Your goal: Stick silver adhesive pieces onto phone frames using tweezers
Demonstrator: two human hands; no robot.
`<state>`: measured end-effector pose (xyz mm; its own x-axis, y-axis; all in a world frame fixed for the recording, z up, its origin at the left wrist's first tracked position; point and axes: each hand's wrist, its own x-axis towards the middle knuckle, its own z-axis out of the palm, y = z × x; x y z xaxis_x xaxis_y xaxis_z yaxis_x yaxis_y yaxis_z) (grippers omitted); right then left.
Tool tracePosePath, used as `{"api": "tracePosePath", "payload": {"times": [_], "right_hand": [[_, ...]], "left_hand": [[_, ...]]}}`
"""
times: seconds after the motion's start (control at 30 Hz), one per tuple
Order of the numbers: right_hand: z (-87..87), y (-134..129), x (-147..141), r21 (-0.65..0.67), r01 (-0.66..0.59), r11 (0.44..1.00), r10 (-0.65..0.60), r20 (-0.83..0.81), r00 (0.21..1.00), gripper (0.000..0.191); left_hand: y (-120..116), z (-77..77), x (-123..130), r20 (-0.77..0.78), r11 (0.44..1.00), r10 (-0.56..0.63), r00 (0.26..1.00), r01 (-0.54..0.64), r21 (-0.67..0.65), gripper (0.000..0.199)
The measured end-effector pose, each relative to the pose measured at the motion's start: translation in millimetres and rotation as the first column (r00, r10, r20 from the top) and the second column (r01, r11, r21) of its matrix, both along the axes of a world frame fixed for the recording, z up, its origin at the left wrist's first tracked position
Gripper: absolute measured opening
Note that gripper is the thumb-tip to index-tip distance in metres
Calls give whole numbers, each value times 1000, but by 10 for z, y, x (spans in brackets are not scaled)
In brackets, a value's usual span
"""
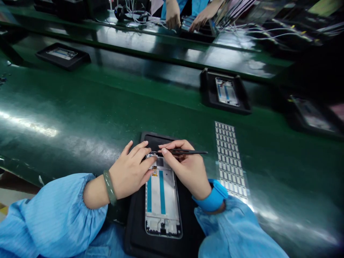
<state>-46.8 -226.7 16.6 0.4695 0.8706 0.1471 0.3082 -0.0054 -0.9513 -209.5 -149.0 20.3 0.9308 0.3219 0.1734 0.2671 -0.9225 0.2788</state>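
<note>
A phone frame with two blue strips lies in a black tray right in front of me. My right hand pinches a pair of black tweezers, whose tips reach the frame's top edge. Against the upper left of the frame rests my left hand, fingers spread and fingertips at its top end. A small orange flex cable shows just below those fingertips. What the tweezer tips touch is hidden by my fingers.
To the right lies a sheet of small stickers on the green table. Further black trays with phone frames stand at the back left, back right and far right. Across the bench, a co-worker's hands handle something among cables.
</note>
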Motion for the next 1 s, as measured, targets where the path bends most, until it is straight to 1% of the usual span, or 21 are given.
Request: {"api": "tracePosePath", "payload": {"times": [0.3,0.5,0.67,0.8,1.0], "right_hand": [[2,-5,10,6,-5,1000,5,56,998,6],[-15,-17,11,-1,-22,1000,22,133,991,6],[-26,-19,5,12,-16,1000,14,117,993,6],[-34,-23,6,19,-34,999,30,169,985,5],[-36,-38,-4,27,-22,999,16,215,977,5]], "left_hand": [[2,-2,0,8,1000,-4,1000,4,-7,29],[-2,6,5,4,1000,-4,1000,4,-6,28],[1,6,6,-8,1000,3,1000,-3,-8,28],[2,-2,2,-8,1000,3,1000,-3,-9,28],[1,5,2,-8,1000,5,1000,-5,-1,28]]}}
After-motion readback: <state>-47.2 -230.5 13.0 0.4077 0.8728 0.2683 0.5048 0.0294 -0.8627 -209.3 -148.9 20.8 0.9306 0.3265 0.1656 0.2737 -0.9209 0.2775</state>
